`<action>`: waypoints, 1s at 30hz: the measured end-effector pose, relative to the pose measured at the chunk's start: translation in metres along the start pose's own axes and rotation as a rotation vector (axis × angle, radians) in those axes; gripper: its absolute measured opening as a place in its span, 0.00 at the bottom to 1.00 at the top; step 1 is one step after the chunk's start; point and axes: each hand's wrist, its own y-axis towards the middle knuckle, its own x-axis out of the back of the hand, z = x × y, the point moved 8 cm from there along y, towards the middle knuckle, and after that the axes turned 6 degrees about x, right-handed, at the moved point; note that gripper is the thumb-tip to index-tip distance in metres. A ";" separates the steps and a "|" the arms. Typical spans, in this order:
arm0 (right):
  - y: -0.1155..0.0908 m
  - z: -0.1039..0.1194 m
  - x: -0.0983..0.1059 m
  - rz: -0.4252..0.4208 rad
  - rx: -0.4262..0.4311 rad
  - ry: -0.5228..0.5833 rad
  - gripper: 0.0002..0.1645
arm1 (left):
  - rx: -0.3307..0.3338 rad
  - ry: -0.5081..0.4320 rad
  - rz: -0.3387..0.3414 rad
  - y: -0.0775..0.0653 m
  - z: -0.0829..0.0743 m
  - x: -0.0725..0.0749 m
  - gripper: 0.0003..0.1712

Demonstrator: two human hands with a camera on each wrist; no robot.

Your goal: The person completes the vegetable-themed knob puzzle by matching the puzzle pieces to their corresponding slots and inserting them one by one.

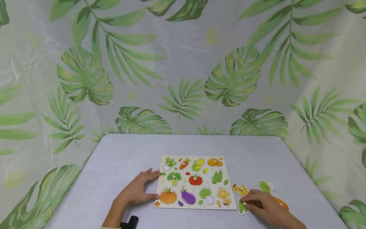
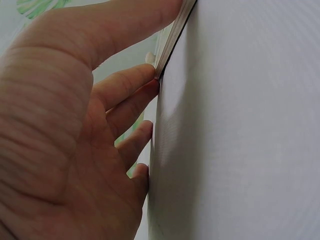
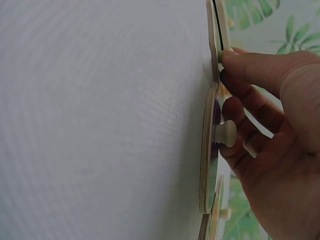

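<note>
My left hand (image 1: pixel 139 187) lies at the left edge of a wooden vegetable puzzle board (image 1: pixel 210 203), its fingers extended. In the left wrist view, the thumb and fingertips (image 2: pixel 147 72) meet the board's edge (image 2: pixel 175 37). Right of the board, my right hand (image 1: pixel 264 205) pinches the knob of a green leafy puzzle piece (image 1: pixel 243 209) low over the table. Beneath its curled fingers, the right wrist view shows another piece with a round knob (image 3: pixel 227 133) and some purple on its face. A mushroom piece (image 1: pixel 243 190) lies just beyond the right fingers.
A cabbage piece (image 1: pixel 267 186) and an orange piece (image 1: pixel 282 203), partly covered by the right hand, lie on the white table (image 1: pixel 128 149). Knobbed pieces such as the tomato (image 1: pixel 195 180) and broccoli (image 1: pixel 174 178) sit in the board. A black device (image 1: pixel 130 222) shows by the left wrist.
</note>
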 end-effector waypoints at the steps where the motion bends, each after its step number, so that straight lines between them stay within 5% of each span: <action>1: 0.000 0.000 0.000 0.003 -0.005 -0.005 0.13 | 0.001 0.000 0.001 0.000 0.000 0.000 0.52; 8: 0.001 0.004 0.002 -0.010 -0.022 -0.004 0.10 | -0.013 0.013 -0.001 0.000 0.000 -0.001 0.51; 15: 0.002 0.012 0.010 -0.062 0.065 -0.041 0.09 | -0.005 0.006 0.004 0.000 0.000 -0.001 0.51; 30: 0.013 0.007 0.037 -0.175 -0.082 -0.258 0.05 | 0.029 0.002 0.011 0.000 0.000 0.000 0.53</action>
